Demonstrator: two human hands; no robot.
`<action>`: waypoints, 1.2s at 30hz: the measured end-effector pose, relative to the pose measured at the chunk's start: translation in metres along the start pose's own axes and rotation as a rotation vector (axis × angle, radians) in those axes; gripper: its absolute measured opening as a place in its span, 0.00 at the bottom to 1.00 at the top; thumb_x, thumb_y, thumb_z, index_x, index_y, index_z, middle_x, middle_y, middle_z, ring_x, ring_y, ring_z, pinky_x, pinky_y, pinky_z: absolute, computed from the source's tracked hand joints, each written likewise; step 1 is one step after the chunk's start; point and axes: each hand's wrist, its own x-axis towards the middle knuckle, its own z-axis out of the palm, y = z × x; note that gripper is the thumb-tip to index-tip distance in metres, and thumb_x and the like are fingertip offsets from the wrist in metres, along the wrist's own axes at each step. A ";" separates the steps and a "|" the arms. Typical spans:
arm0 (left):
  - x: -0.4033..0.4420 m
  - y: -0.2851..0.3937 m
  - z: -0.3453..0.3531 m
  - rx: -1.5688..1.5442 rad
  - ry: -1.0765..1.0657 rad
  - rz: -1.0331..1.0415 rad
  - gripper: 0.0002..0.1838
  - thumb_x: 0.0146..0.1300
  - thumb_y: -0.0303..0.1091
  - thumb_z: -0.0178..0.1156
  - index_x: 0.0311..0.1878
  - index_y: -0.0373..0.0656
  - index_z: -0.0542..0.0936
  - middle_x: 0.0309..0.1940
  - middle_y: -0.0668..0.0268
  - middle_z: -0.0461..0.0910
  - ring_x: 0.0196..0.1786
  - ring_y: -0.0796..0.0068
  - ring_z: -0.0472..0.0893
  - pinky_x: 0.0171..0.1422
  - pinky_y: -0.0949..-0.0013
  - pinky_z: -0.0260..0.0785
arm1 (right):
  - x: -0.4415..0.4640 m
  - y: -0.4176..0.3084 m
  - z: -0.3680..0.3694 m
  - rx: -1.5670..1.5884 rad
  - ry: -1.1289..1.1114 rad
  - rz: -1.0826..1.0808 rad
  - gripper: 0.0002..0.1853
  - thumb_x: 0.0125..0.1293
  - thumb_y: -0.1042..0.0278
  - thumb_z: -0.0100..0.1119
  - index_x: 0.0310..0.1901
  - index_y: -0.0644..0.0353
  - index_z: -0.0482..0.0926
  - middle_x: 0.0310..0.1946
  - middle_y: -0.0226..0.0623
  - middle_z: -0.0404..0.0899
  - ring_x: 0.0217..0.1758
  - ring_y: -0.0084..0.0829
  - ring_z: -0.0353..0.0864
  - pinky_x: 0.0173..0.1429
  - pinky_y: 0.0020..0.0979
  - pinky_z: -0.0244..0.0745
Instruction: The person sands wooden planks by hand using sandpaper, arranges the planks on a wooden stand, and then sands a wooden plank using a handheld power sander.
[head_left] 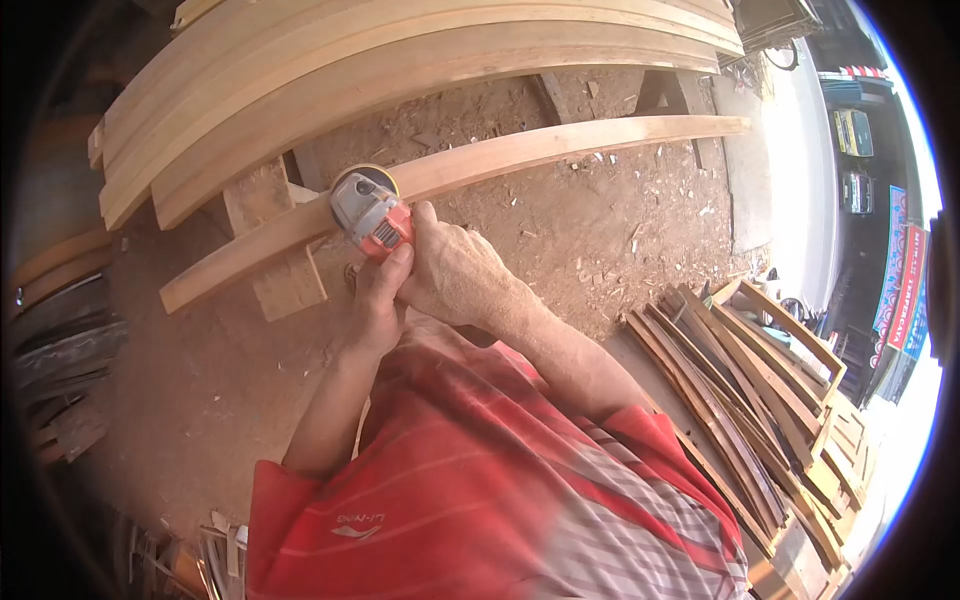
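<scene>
An angle grinder point(372, 212) with a grey head and a red body rests its round disc against a long wooden beam point(560, 143). My left hand point(378, 287) is closed round the near end of the grinder's body, thumb along its side. My right hand point(455, 262) is closed on the same grinder from the right, its back dusted with pale powder. Much of the grip is hidden behind the fingers. Under the beam's left part lies a short wooden support block point(288, 285).
Several long planks point(420, 70) are stacked just beyond the beam. Wood offcuts and frames point(740, 390) are piled at the right. Shavings litter the dirt floor point(590, 240). Dark stacked material point(70, 350) stands at the left, and a bright road point(805, 180) runs past the right side.
</scene>
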 end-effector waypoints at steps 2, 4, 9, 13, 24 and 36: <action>0.018 -0.011 0.023 0.032 -0.063 -0.062 0.29 0.80 0.47 0.57 0.72 0.34 0.72 0.65 0.60 0.78 0.69 0.73 0.77 0.73 0.63 0.70 | -0.011 0.014 -0.027 -0.006 0.047 0.074 0.31 0.63 0.53 0.66 0.51 0.74 0.68 0.36 0.70 0.83 0.46 0.69 0.86 0.50 0.59 0.80; 0.048 -0.026 0.053 0.066 -0.173 -0.147 0.29 0.80 0.48 0.58 0.71 0.35 0.73 0.62 0.62 0.79 0.66 0.74 0.78 0.71 0.64 0.71 | -0.022 0.036 -0.056 0.006 0.160 0.205 0.31 0.63 0.53 0.67 0.54 0.73 0.69 0.41 0.71 0.84 0.50 0.69 0.85 0.52 0.57 0.80; 0.133 -0.072 0.142 0.165 -0.413 -0.250 0.34 0.76 0.56 0.58 0.72 0.38 0.74 0.65 0.57 0.79 0.66 0.63 0.81 0.66 0.56 0.78 | -0.032 0.125 -0.127 0.076 0.415 0.318 0.30 0.62 0.56 0.69 0.58 0.71 0.74 0.45 0.63 0.87 0.53 0.53 0.90 0.55 0.48 0.82; 0.199 -0.116 0.208 0.256 -0.546 -0.365 0.38 0.72 0.59 0.60 0.73 0.39 0.73 0.65 0.53 0.79 0.67 0.58 0.81 0.67 0.52 0.78 | -0.042 0.201 -0.184 0.226 0.521 0.231 0.30 0.65 0.54 0.66 0.60 0.71 0.76 0.47 0.57 0.87 0.50 0.46 0.89 0.53 0.43 0.82; 0.184 -0.113 0.181 0.084 -0.458 -0.269 0.28 0.77 0.48 0.61 0.72 0.44 0.75 0.62 0.61 0.81 0.64 0.69 0.81 0.68 0.59 0.75 | -0.028 0.170 -0.163 0.154 0.475 0.195 0.31 0.68 0.52 0.67 0.61 0.71 0.75 0.50 0.58 0.87 0.54 0.48 0.89 0.56 0.43 0.82; -0.027 0.049 -0.092 0.007 0.035 0.050 0.31 0.81 0.50 0.53 0.77 0.41 0.68 0.71 0.61 0.75 0.73 0.66 0.74 0.79 0.57 0.65 | 0.035 -0.088 0.058 -0.043 -0.006 -0.041 0.29 0.68 0.51 0.60 0.48 0.76 0.68 0.36 0.71 0.84 0.47 0.68 0.87 0.52 0.57 0.82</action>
